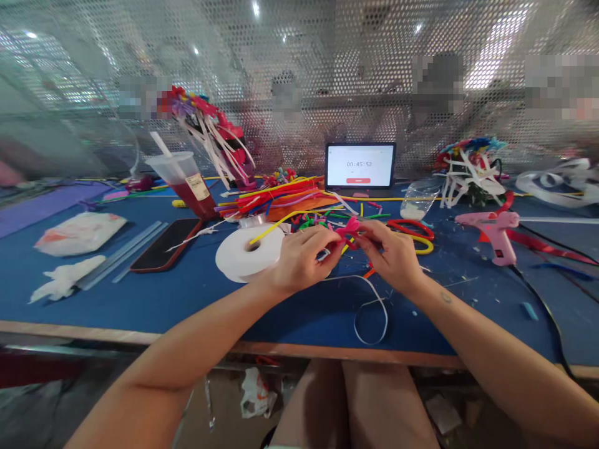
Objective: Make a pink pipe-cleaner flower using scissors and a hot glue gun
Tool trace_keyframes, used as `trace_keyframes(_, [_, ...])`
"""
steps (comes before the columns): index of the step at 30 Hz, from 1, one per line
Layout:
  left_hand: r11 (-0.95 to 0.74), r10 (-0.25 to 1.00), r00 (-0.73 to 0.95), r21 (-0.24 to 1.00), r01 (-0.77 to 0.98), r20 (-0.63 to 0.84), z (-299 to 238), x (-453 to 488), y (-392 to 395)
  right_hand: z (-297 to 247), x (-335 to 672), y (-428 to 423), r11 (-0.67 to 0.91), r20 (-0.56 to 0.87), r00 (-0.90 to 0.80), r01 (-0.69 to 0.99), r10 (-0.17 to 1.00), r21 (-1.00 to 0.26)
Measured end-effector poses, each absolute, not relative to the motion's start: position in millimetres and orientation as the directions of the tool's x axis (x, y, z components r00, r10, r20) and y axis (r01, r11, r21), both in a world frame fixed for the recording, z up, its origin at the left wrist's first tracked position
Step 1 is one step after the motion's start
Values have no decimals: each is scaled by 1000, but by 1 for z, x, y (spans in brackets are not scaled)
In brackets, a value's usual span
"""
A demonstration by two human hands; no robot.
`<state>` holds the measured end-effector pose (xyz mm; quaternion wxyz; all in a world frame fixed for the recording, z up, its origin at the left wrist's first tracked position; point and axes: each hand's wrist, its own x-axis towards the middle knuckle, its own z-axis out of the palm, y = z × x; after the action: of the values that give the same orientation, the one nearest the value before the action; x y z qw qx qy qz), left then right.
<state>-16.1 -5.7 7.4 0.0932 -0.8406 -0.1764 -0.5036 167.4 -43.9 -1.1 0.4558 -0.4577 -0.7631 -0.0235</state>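
Between my two hands is a bright pink pipe-cleaner shape point(349, 229) with looped ends, held above the blue table mat. My left hand point(306, 255) pinches its left side, fingers closed. My right hand point(390, 252) is closed with its fingertips on the right side of the same shape. A white ribbon roll point(248, 252) lies beside my left hand. A thin white ribbon strip point(386, 324) curls on the mat below my hands. Red and yellow pipe cleaners point(414, 232) lie just beyond my right hand.
A pink glue gun point(498, 231) with a black cord lies at right. At left stand a drink cup point(180, 181) and a phone point(166, 245) lying flat. A tablet point(360, 165) stands behind. Piled pipe cleaners point(281, 202) and finished flower bunches point(472, 171) sit farther back.
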Motion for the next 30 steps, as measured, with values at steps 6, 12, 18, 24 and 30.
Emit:
trace_keyframes(6, [-898, 127, 399, -65, 435, 908, 11, -16, -6, -1, 163, -47, 613, 704, -185, 668, 686, -422])
trace_keyframes(12, [-855, 49, 425, -182, 486, 904, 11, -18, -7, 1, 161, -49, 624, 698, -197, 650, 689, -433])
trace_keyframes(18, [-825, -10, 432, -252, 505, 902, 11, -19, -7, 1, 160, -50, 632, 684, -203, 622, 700, -462])
trace_keyframes(24, [-816, -49, 459, -300, 493, 887, 8, -22, -4, 2, 159, -52, 632, 670, -203, 601, 714, -490])
trace_keyframes(30, [-809, -87, 469, -337, 481, 879, 9, -24, -4, 3, 160, -52, 642, 663, -219, 580, 716, -501])
